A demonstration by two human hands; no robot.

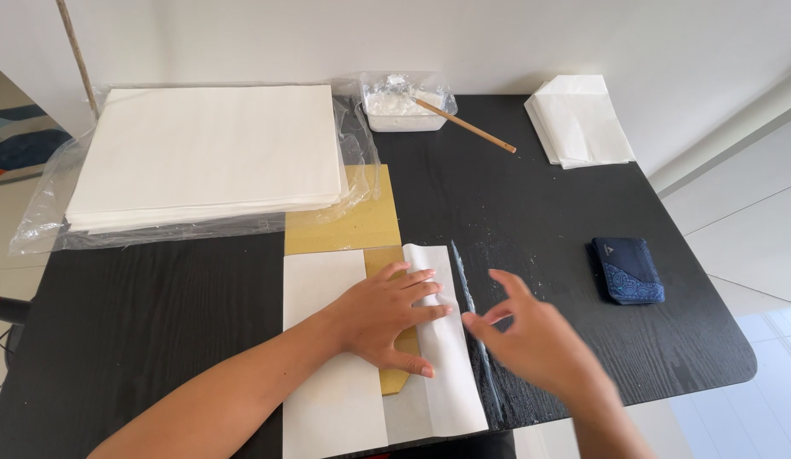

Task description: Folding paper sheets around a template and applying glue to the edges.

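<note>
A room in a home, set up for paper craft. A black wood-grain bench (158, 306) stands against a plain white wall (497, 34). Left of the bench a patterned rug (17, 140) shows; right of it, pale floor tiles (752, 246).

The tabletop (158, 306) is black with a wood-grain pattern. The stack of paper sheets (209, 149) is white inside clear plastic wrap (47, 212). The cardboard template (357, 223) is mustard gold. The folded sheet (442, 357) is white. The wallet (627, 269) is navy with a paisley pattern. The stick (463, 125) is tan wood.
</note>
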